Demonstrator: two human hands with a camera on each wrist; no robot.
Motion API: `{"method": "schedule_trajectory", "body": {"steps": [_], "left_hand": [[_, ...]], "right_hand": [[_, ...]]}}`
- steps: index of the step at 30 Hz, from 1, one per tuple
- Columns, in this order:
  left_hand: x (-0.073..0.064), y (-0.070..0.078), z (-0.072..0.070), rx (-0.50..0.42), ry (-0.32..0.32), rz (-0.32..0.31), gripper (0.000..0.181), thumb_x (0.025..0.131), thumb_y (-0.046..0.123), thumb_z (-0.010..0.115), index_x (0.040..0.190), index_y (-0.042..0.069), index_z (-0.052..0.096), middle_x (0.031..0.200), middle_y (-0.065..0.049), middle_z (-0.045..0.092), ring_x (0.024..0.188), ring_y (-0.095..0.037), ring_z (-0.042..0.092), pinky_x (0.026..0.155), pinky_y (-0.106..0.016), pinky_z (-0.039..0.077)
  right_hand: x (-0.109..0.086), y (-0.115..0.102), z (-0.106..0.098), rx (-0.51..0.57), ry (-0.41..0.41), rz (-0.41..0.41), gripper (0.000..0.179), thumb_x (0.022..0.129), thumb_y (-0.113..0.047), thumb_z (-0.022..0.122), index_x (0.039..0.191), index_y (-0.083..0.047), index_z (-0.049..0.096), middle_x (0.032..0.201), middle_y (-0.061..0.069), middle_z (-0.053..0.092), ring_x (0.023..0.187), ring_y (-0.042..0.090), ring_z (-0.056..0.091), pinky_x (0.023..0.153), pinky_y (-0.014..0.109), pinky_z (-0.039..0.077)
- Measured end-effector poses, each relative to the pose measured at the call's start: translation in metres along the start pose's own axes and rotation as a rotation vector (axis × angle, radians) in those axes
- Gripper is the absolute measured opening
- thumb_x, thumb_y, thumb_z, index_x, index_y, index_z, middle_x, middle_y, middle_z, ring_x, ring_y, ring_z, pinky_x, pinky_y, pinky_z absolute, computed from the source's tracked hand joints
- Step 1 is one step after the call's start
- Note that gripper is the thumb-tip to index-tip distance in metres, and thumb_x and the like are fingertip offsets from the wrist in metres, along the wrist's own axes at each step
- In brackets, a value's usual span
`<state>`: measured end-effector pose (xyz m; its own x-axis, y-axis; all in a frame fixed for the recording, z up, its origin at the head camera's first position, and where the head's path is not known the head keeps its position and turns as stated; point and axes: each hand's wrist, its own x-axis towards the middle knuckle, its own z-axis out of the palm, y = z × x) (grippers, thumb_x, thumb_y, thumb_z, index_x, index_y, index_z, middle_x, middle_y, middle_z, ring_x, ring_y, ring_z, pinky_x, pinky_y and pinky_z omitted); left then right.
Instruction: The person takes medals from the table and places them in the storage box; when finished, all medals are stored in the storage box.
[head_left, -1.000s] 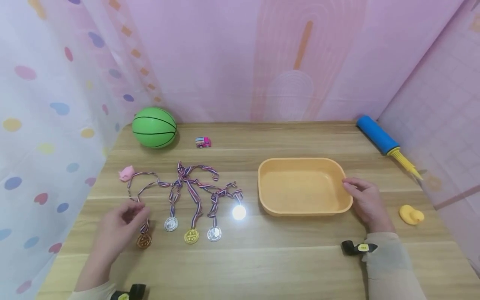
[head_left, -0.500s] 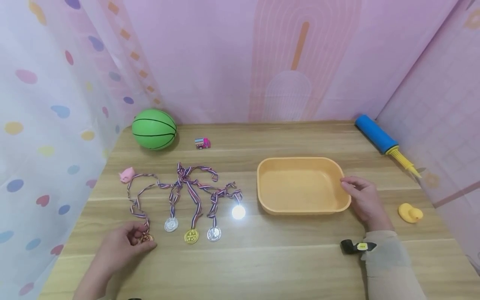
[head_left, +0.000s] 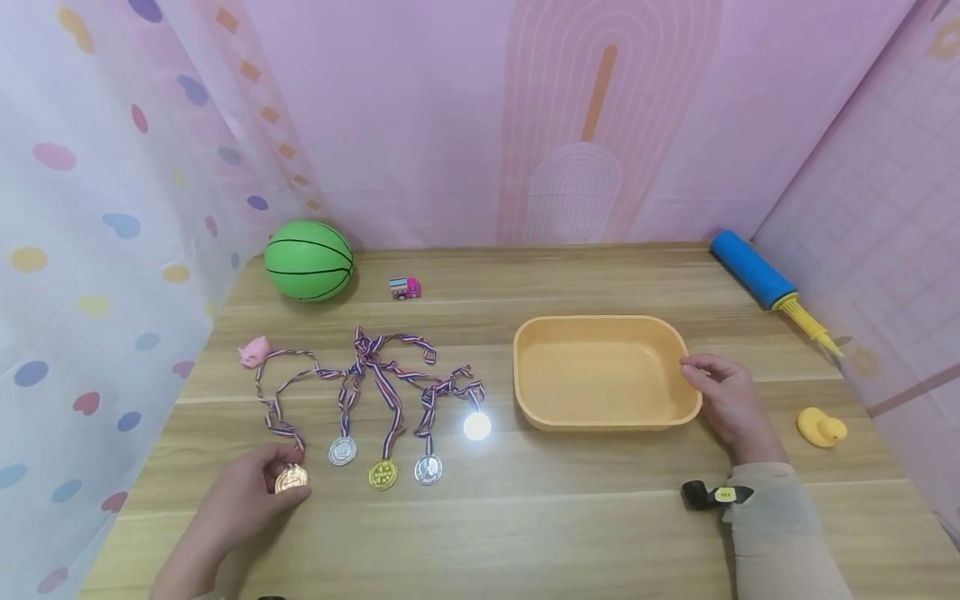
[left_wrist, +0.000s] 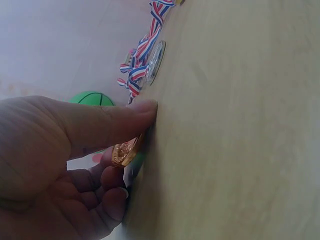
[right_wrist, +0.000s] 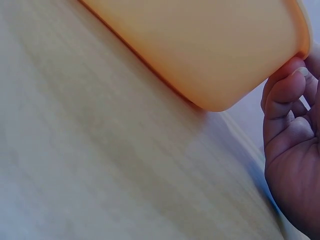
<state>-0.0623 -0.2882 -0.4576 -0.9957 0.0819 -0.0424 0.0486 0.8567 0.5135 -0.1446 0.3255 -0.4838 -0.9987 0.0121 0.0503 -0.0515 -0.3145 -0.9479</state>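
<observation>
At the left of the table, my left hand (head_left: 251, 492) has its thumb and fingers round the edges of a bronze-coloured medal (head_left: 292, 479). The medal is tilted off the wood in the left wrist view, and its striped ribbon (head_left: 277, 417) trails back into a tangle. Beside it lie a silver medal (head_left: 342, 451), a gold medal (head_left: 382, 474), another silver medal (head_left: 428, 469) and one washed out by glare (head_left: 477, 426). My right hand (head_left: 731, 404) pinches the right rim of an orange plastic basin (head_left: 607, 417); the basin holds nothing.
A green ball (head_left: 308, 261) and a small pink toy truck (head_left: 405, 288) stand at the back left. A pink toy (head_left: 254, 351) touches the ribbon. On the right lie a blue hand pump (head_left: 757, 271) and a yellow rubber duck (head_left: 822, 427).
My left hand has come down onto the bronze medal and taken it between thumb and fingers; the medal now tilts and catches light. The right hand stays on the basin rim.
</observation>
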Motion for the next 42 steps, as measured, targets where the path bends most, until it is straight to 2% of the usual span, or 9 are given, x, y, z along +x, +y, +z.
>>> {"method": "schedule_trajectory", "body": {"steps": [4,11,15,20,23,27,30,35,42], "left_hand": [[0.001,0.001,-0.001,-0.003,-0.009,0.017,0.038,0.069,0.019,0.086,0.099,0.01,0.064,0.073,0.001,0.051,0.065,-0.009,0.044,0.055,-0.025,0.038],[0.005,0.002,-0.008,-0.028,-0.028,-0.002,0.023,0.077,0.014,0.079,0.096,0.012,0.065,0.084,0.0,0.061,0.071,-0.01,0.05,0.06,-0.024,0.044],[0.006,0.007,-0.018,-0.063,0.027,0.013,0.014,0.085,0.012,0.072,0.097,0.009,0.066,0.081,0.0,0.063,0.067,-0.006,0.051,0.056,-0.023,0.045],[0.012,0.014,-0.037,-0.067,0.126,0.104,0.008,0.089,0.006,0.067,0.097,0.004,0.068,0.085,-0.004,0.068,0.066,-0.002,0.053,0.055,-0.021,0.046],[0.017,0.019,-0.052,-0.063,0.16,0.146,0.008,0.09,0.005,0.065,0.097,0.003,0.068,0.087,-0.007,0.07,0.068,0.001,0.055,0.056,-0.017,0.046],[0.026,0.032,-0.076,-0.042,0.182,0.169,0.009,0.092,0.008,0.063,0.097,0.003,0.069,0.087,-0.009,0.07,0.066,0.0,0.055,0.054,-0.017,0.045],[0.036,0.045,-0.094,-0.015,0.195,0.17,0.011,0.093,0.013,0.064,0.098,0.006,0.069,0.085,-0.009,0.07,0.063,-0.002,0.054,0.051,-0.019,0.043],[0.054,0.07,-0.12,-0.021,0.219,0.192,0.015,0.094,0.018,0.063,0.104,0.008,0.069,0.088,-0.009,0.071,0.064,-0.004,0.056,0.05,-0.018,0.043],[0.079,0.11,-0.145,-0.02,0.282,0.211,0.016,0.093,0.023,0.065,0.103,0.012,0.071,0.081,-0.003,0.068,0.062,-0.007,0.052,0.051,-0.017,0.039]], "right_hand": [[-0.001,0.0,0.001,-0.001,0.0,-0.007,0.024,0.092,0.007,0.058,0.091,-0.009,0.075,0.094,-0.002,0.068,0.088,0.008,0.062,0.073,0.021,0.054],[-0.001,0.001,0.001,-0.013,-0.003,-0.019,0.024,0.092,0.007,0.057,0.092,-0.01,0.075,0.095,-0.003,0.068,0.088,0.007,0.06,0.073,0.02,0.054],[-0.001,0.0,0.001,-0.012,-0.003,-0.017,0.024,0.092,0.007,0.058,0.091,-0.01,0.075,0.095,-0.003,0.068,0.088,0.008,0.06,0.073,0.02,0.054],[-0.001,-0.002,0.001,-0.013,-0.005,-0.009,0.022,0.092,0.006,0.058,0.092,-0.009,0.074,0.095,-0.003,0.067,0.089,0.008,0.06,0.074,0.02,0.054],[-0.001,-0.003,0.001,-0.018,-0.01,-0.01,0.021,0.092,0.005,0.058,0.093,-0.008,0.074,0.096,-0.002,0.067,0.09,0.008,0.06,0.074,0.021,0.054],[-0.001,-0.003,0.001,-0.023,-0.016,-0.015,0.021,0.092,0.005,0.058,0.094,-0.008,0.074,0.097,-0.002,0.067,0.09,0.008,0.06,0.074,0.02,0.054],[-0.001,-0.002,0.001,-0.021,-0.018,-0.014,0.021,0.092,0.005,0.058,0.094,-0.008,0.074,0.097,-0.002,0.067,0.09,0.008,0.06,0.074,0.021,0.054],[-0.002,-0.002,0.001,-0.016,-0.019,-0.012,0.021,0.092,0.005,0.058,0.094,-0.008,0.074,0.098,-0.002,0.067,0.09,0.008,0.06,0.074,0.021,0.054],[-0.001,-0.002,0.001,-0.032,-0.016,-0.006,0.021,0.092,0.005,0.058,0.093,-0.009,0.074,0.098,-0.002,0.066,0.091,0.008,0.059,0.073,0.021,0.054]]}}
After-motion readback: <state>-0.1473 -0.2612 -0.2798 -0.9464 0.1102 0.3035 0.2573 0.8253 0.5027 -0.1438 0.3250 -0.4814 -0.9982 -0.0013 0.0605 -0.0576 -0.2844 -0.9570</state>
